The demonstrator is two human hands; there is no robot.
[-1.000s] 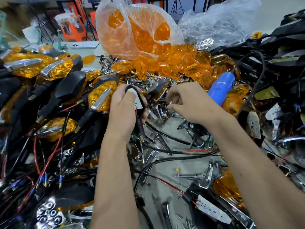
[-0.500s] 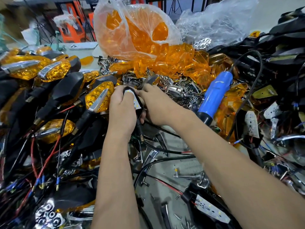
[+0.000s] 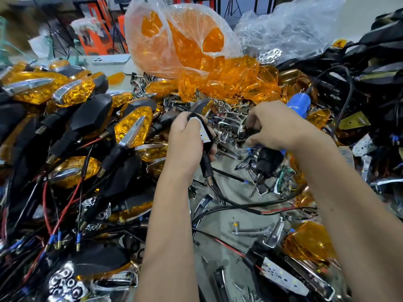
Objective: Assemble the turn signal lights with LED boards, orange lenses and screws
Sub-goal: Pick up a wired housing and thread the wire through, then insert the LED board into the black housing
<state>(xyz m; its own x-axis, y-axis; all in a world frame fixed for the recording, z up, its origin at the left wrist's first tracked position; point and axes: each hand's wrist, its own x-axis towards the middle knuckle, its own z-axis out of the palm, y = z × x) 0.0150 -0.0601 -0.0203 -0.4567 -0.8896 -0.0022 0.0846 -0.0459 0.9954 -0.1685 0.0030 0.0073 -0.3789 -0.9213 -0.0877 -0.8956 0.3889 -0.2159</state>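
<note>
My left hand (image 3: pixel 187 140) grips a black turn signal housing with a white LED board (image 3: pixel 204 132) seated in it; its stalk and wire hang down below the palm. My right hand (image 3: pixel 277 125) is to the right, fingers curled down into a heap of chrome parts (image 3: pixel 229 120); whether they hold one is hidden. A blue electric screwdriver (image 3: pixel 298 103) lies under that hand. Loose orange lenses (image 3: pixel 229 83) spill from a plastic bag (image 3: pixel 174 44) just behind.
Finished lights with orange lenses (image 3: pixel 133 127) and black stalks are piled at the left, with red and black wires. A housing with a bare LED board (image 3: pixel 281 277) lies at the bottom right. A clear bag (image 3: pixel 283 35) and black housings fill the back right. A phone (image 3: pixel 111 59) lies far left.
My right hand has left the housing in my left hand and moved right, back over the chrome parts and the screwdriver. My left hand keeps the housing in place.
</note>
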